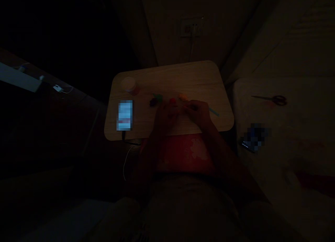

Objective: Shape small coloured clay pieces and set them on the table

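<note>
The scene is very dark. Both my hands rest near the middle of a small wooden lap table (199, 78). My left hand (166, 112) lies beside a small red piece (172, 101), with its fingers curled. My right hand (198, 111) is closed in a pinch next to an orange piece (182, 96); what it pinches is too dim to name. A thin light-blue stick (214, 111) pokes out to the right of my right hand. A green and dark piece (155, 99) lies just left of my left hand.
A lit phone (125, 115) lies on the table's left part, with a cable hanging off the front edge. A small round container (129, 85) stands behind it. Scissors (272, 99) and a dark device (254, 137) lie on the bed at right. A wall socket (192, 27) is behind the table.
</note>
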A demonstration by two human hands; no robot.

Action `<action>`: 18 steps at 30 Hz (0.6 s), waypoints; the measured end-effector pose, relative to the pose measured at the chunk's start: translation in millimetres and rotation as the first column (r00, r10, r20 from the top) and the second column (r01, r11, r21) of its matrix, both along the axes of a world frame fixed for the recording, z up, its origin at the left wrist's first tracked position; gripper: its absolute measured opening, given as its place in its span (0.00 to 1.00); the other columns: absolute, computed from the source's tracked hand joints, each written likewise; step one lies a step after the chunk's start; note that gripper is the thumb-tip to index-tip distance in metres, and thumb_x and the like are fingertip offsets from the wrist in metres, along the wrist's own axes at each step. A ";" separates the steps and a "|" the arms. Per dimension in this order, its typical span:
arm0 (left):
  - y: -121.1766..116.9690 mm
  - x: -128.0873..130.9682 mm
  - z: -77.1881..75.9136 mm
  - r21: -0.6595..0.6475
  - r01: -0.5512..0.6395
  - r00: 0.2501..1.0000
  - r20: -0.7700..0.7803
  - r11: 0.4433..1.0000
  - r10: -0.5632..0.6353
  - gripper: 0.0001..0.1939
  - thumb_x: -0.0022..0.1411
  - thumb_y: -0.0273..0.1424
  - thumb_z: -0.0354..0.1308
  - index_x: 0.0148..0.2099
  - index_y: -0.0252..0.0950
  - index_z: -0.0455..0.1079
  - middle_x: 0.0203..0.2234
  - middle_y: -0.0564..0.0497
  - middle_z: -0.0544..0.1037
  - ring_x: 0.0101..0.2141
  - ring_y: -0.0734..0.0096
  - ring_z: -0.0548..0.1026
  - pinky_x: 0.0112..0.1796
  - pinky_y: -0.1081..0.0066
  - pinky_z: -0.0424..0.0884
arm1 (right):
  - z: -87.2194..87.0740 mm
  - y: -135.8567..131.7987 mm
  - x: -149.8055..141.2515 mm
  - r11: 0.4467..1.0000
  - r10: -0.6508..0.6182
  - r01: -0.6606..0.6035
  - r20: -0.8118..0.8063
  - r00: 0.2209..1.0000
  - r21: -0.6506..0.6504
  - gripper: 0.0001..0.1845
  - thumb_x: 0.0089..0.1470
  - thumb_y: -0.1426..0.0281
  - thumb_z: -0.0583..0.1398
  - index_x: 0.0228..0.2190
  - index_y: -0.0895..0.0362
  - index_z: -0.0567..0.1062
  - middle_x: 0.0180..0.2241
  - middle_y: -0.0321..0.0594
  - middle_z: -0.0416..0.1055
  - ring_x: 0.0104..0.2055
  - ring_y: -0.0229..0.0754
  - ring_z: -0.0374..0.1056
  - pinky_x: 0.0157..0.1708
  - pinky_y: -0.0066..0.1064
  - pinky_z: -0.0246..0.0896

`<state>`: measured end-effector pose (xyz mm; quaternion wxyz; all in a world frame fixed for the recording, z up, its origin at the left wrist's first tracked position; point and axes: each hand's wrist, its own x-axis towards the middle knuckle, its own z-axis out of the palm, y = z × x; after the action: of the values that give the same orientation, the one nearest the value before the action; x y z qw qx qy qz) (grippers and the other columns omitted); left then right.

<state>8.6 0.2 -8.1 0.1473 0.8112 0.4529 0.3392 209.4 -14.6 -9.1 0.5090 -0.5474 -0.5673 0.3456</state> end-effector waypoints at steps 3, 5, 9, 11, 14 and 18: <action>-1.6 -3.2 1.4 0.062 0.059 0.998 0.018 0.996 -0.060 0.15 0.72 0.36 0.63 0.57 0.39 0.77 0.51 0.44 0.81 0.53 0.57 0.77 0.58 0.56 0.73 | 4.2 0.1 0.3 0.990 0.136 -0.138 0.072 0.988 0.021 0.15 0.56 0.59 0.67 0.22 0.54 0.83 0.23 0.38 0.80 0.27 0.42 0.73 0.29 0.31 0.65; -2.0 -4.8 0.7 0.065 0.088 0.996 0.013 0.994 -0.089 0.13 0.73 0.38 0.61 0.54 0.41 0.80 0.47 0.46 0.82 0.48 0.59 0.78 0.55 0.57 0.75 | 4.9 0.9 0.1 0.974 0.220 -0.223 0.075 0.973 0.032 0.17 0.57 0.56 0.67 0.23 0.54 0.84 0.24 0.39 0.81 0.27 0.42 0.74 0.31 0.32 0.66; -1.8 -4.2 -1.0 0.029 0.072 0.997 0.018 0.997 -0.073 0.15 0.74 0.42 0.60 0.52 0.43 0.83 0.39 0.47 0.79 0.42 0.63 0.77 0.48 0.61 0.77 | 3.3 1.9 -0.7 0.954 0.291 -0.294 0.057 0.955 0.055 0.20 0.59 0.52 0.66 0.25 0.53 0.85 0.28 0.41 0.83 0.31 0.44 0.77 0.35 0.34 0.69; -1.3 -3.5 -0.8 0.016 0.088 0.996 0.014 0.996 -0.088 0.16 0.73 0.44 0.60 0.54 0.45 0.83 0.37 0.48 0.77 0.41 0.63 0.77 0.45 0.62 0.77 | 2.1 1.8 -0.7 0.950 0.301 -0.305 0.065 0.951 0.061 0.21 0.59 0.51 0.66 0.24 0.52 0.85 0.28 0.41 0.83 0.31 0.45 0.77 0.35 0.34 0.70; -1.3 -4.5 0.6 0.010 0.107 0.994 0.011 0.994 -0.107 0.15 0.74 0.43 0.59 0.52 0.46 0.84 0.36 0.48 0.76 0.40 0.64 0.77 0.44 0.63 0.76 | 0.6 1.3 -0.2 0.945 0.312 -0.318 0.082 0.946 0.077 0.19 0.59 0.53 0.67 0.25 0.52 0.86 0.28 0.40 0.83 0.31 0.44 0.77 0.35 0.33 0.69; -4.0 -8.3 2.9 0.010 0.097 0.995 0.038 0.995 -0.097 0.13 0.74 0.40 0.59 0.48 0.45 0.85 0.34 0.49 0.78 0.40 0.64 0.77 0.45 0.62 0.76 | 0.6 0.3 -0.1 0.959 0.275 -0.277 0.043 0.961 0.064 0.12 0.57 0.58 0.68 0.32 0.52 0.88 0.31 0.40 0.85 0.32 0.44 0.77 0.35 0.33 0.69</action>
<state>0.3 -3.9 -5.2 0.1688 0.8263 0.4087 0.3490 209.3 -14.3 -8.6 0.4651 -0.4506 -0.6581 0.3840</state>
